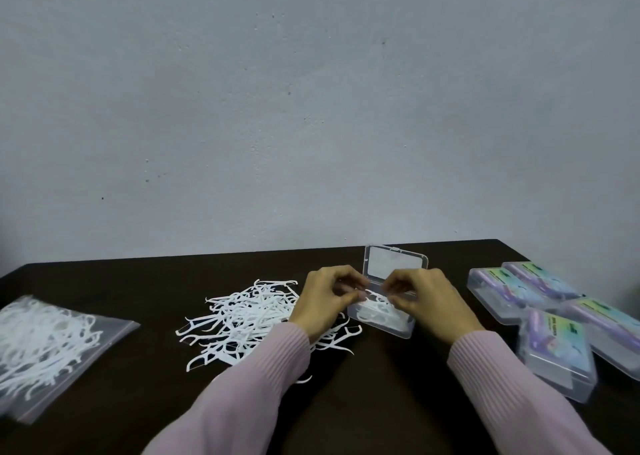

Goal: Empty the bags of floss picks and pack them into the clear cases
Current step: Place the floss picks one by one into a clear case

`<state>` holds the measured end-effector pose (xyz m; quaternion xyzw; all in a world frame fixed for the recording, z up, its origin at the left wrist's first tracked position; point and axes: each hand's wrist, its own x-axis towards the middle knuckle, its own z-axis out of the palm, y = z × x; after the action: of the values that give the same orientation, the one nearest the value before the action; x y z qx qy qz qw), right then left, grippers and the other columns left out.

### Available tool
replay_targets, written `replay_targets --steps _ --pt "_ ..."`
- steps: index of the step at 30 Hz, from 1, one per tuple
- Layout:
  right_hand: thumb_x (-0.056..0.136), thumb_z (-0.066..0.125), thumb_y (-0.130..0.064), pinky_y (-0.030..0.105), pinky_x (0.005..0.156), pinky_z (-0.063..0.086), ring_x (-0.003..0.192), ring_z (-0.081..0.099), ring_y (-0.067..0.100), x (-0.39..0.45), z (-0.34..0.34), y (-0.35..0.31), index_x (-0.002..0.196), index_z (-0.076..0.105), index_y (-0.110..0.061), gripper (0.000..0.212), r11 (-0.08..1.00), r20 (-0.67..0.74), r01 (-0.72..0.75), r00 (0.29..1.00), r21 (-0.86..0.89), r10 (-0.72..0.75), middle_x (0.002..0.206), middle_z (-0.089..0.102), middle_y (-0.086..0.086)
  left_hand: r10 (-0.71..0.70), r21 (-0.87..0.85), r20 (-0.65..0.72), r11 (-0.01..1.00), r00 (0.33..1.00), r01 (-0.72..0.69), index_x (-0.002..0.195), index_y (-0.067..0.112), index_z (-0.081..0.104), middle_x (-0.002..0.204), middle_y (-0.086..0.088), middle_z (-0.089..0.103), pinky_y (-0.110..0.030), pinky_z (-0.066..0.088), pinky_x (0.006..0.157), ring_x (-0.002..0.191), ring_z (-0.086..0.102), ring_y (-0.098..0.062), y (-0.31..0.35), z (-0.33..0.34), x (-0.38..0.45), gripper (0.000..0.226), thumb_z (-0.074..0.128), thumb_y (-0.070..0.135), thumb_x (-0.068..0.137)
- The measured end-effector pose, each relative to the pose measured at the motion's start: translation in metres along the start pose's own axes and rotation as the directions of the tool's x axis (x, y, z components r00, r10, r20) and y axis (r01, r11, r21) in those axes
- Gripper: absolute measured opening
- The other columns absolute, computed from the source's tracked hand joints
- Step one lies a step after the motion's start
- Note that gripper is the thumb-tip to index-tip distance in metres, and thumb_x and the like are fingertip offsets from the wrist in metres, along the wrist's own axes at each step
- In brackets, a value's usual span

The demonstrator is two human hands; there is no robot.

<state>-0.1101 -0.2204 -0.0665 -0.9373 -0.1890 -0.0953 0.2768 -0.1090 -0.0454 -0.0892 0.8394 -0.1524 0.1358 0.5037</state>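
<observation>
Both hands, the left hand (323,298) and right hand (424,300), were observed pinching floss picks (375,300) over the open clear case (384,310), with a loose pile (242,316) alongside, a filled bag (45,343) far left, and closed cases (554,316) at the right of the table (398,402).

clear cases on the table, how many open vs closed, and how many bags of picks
Open clear plastic case with white floss picks inside: 1
Closed clear plastic cases with purple and green labels: 4
Clear zip bag of white floss picks: 1
Total: 6

The loose picks in the pile are too tangled to count.
</observation>
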Motion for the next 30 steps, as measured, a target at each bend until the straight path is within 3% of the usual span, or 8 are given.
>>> replay_targets --steps 6,10,15,20,23,26,30 --pt "0.095 0.049 -0.023 0.026 0.098 0.042 0.098 0.053 0.004 -0.002 0.007 -0.008 0.120 0.059 -0.029 0.027 0.994 0.126 0.101 0.988 -0.047 -0.094 0.109 0.060 -0.008 0.021 -0.019 0.020 1.000 1.000 -0.020 0.099 0.018 0.069 0.099 0.005 0.071 -0.021 0.051 0.089 0.095 0.065 -0.003 -0.006 -0.002 -0.001 0.024 0.064 -0.001 0.084" --pt "0.095 0.048 -0.030 0.036 0.102 0.036 0.088 0.045 0.003 0.000 0.008 -0.006 0.107 0.064 -0.028 0.020 0.989 0.141 0.077 0.988 -0.126 -0.059 0.093 0.051 -0.012 -0.008 0.011 0.020 1.000 1.000 0.007 0.095 0.024 0.069 0.100 0.010 0.069 -0.019 0.050 0.090 0.094 0.063 0.001 -0.009 -0.002 0.001 0.026 0.065 0.001 0.084" --pt "0.095 0.047 -0.035 0.034 0.100 0.036 0.086 0.055 0.007 0.000 0.009 -0.004 0.102 0.066 -0.024 0.022 0.986 0.122 0.066 0.991 -0.152 -0.047 0.090 0.062 -0.010 -0.033 -0.022 0.002 0.999 0.999 0.033 0.092 0.021 0.069 0.094 0.013 0.069 -0.014 0.051 0.078 0.087 0.064 0.004 -0.007 -0.003 0.001 0.025 0.066 -0.002 0.082" --pt "0.093 0.053 -0.026 0.030 0.087 0.051 0.085 0.062 0.009 -0.001 0.011 -0.007 0.097 0.067 -0.021 0.015 0.997 0.074 0.048 0.996 -0.055 -0.044 0.093 0.068 -0.003 0.000 0.043 0.000 0.999 1.000 0.000 0.090 0.020 0.070 0.092 0.011 0.069 -0.019 0.052 0.084 0.089 0.064 -0.001 -0.006 -0.002 0.001 0.027 0.064 -0.004 0.081" --pt "0.092 0.054 -0.018 0.019 0.084 0.048 0.090 0.060 0.007 -0.003 0.008 -0.010 0.105 0.065 -0.021 0.017 0.995 -0.013 0.043 0.999 -0.093 -0.044 0.101 0.066 -0.005 0.010 0.040 0.000 0.999 1.000 -0.010 0.094 0.015 0.071 0.094 0.008 0.069 -0.017 0.051 0.087 0.091 0.065 -0.002 -0.005 -0.003 0.000 0.026 0.062 -0.006 0.082" --pt "0.093 0.051 -0.018 0.018 0.079 0.047 0.089 0.060 0.009 -0.004 0.006 -0.007 0.106 0.064 -0.021 0.019 0.993 -0.023 -0.019 1.000 -0.119 0.016 0.103 0.066 -0.002 0.005 -0.002 0.018 1.000 1.000 -0.005 0.096 0.013 0.070 0.097 0.005 0.070 -0.016 0.050 0.088 0.094 0.065 -0.002 -0.004 -0.005 -0.002 0.024 0.061 -0.005 0.083" --pt "0.094 0.049 -0.018 0.024 0.090 0.045 0.081 0.058 0.004 -0.004 0.008 -0.010 0.101 0.067 -0.025 0.021 0.986 0.055 0.008 0.998 -0.166 0.001 0.096 0.066 -0.006 -0.004 -0.032 0.031 0.999 1.000 0.005 0.097 0.012 0.070 0.099 0.003 0.070 -0.016 0.050 0.087 0.094 0.066 -0.002 -0.004 -0.005 -0.004 0.023 0.061 -0.005 0.084"
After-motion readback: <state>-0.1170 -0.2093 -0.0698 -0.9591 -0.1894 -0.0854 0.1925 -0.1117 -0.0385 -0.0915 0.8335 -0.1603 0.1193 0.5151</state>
